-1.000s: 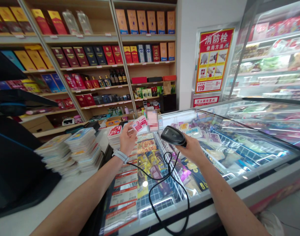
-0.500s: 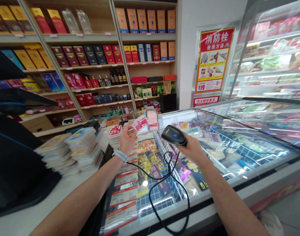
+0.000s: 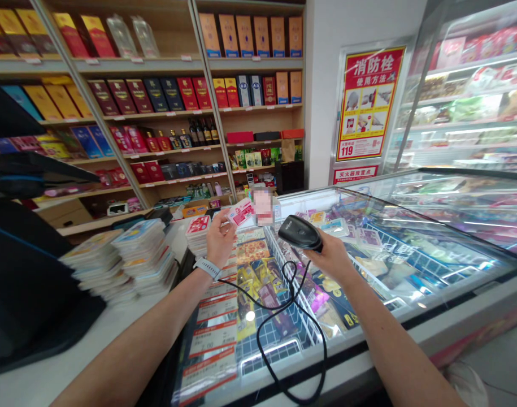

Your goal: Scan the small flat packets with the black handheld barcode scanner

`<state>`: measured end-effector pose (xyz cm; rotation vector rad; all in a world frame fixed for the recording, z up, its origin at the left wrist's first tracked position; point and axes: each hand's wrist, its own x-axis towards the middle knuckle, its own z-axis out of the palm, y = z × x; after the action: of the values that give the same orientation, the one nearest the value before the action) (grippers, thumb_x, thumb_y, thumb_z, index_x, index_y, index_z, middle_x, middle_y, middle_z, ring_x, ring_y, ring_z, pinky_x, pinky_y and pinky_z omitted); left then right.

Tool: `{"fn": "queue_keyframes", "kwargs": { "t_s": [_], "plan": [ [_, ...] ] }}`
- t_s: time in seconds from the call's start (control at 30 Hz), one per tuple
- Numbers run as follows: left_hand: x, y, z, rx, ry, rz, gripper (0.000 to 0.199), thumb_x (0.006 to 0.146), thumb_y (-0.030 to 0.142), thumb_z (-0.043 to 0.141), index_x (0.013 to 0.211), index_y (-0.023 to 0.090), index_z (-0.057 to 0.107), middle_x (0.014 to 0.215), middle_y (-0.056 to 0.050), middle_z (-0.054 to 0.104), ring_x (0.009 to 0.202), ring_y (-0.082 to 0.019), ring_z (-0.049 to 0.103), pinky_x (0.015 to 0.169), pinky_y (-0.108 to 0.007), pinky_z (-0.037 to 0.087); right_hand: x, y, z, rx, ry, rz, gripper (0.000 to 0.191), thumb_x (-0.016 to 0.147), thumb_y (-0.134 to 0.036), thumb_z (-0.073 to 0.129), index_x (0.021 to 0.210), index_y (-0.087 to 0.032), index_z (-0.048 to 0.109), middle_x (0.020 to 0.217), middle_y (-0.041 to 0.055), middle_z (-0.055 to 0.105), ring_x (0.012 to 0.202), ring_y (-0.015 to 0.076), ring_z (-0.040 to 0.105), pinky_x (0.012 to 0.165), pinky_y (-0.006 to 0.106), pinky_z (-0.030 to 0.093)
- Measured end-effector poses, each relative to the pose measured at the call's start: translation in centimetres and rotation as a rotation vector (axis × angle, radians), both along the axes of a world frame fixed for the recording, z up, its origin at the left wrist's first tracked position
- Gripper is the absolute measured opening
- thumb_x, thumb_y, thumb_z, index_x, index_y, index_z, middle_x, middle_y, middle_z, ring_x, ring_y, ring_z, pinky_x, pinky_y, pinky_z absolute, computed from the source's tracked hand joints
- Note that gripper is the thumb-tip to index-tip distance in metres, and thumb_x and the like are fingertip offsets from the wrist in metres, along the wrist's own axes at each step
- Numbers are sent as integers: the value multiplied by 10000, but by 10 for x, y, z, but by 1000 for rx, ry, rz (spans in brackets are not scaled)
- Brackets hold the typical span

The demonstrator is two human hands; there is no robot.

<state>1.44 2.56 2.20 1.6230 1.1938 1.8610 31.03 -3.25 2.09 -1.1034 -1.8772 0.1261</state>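
The scanner is where the change lies: half a second ago a blue light glowed on its top, and now that light is dark. Both hands hold practically the same pose as then. The light suggests that the scanner has power, but whether anything registered cannot be told.

The left hand has its fingers pinched on the near edge of a small pink-and-white pack, held tilted above the far part of the glass-topped freezer. The right hand is wrapped around the scanner's handle. The scanner sits at about three o'clock from the pack, near it but not touching. A pixelated patch just at three o'clock of the pack masks what is there.

At nine o'clock from the pack, just beside the left hand, a pile of red-topped packs stands on the white surface. Farther out, between eight and nine o'clock, are two stacks of flat containers, with a dark monitor beyond them.

The black cable loops at six o'clock, between the forearms, and one strand runs close to the left wristband; it could snag if the hands spread. A red poster hangs at two o'clock, and boxes line the shelves at twelve.
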Motion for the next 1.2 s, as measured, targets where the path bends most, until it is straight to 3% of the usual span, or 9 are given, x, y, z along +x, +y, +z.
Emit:
{"fn": "queue_keyframes", "kwargs": {
  "t_s": [0.47, 0.9, 1.07, 1.2],
  "plan": [
    [0, 1, -3, 12, 10, -6, 515, 768, 170, 623, 1267, 256, 532, 1035, -49, 622, 779, -131, 661, 521, -165, 524, 0, 2, -2, -4, -6, 12, 332, 778, -274, 604, 1106, -225, 617, 944, 38, 715, 858, 219, 670, 759, 304, 481],
    [9, -23, 16, 59, 89, 18, 452, 809, 248, 621, 1256, 234, 554, 995, -48, 620, 751, -118, 615, 551, -173, 495, -1, 1, -1, -24, -16, 13, 351, 796, -287, 597, 1135, -200, 617, 907, 56, 703, 838, 227, 659, 751, 313, 483],
    [-6, -38, 25, 76, 191, 113, 455, 810, 265, 617, 1262, 240, 568, 998, -48, 628, 799, -141, 635, 608, -207, 533, -3, -3, 2, -52, -9, 28, 384, 790, -276, 601, 1168, -209, 610, 951, 55, 713, 865, 228, 668, 771, 324, 494],
    [-32, -65, 29, 87, 248, 195, 474, 811, 316, 629, 1276, 255, 564, 1025, -43, 632, 819, -152, 652, 578, -208, 542, -4, -4, 3, -57, -11, 41, 383, 798, -288, 600, 1176, -222, 606, 947, 50, 717, 874, 231, 672, 780, 327, 500]
  ]
}}
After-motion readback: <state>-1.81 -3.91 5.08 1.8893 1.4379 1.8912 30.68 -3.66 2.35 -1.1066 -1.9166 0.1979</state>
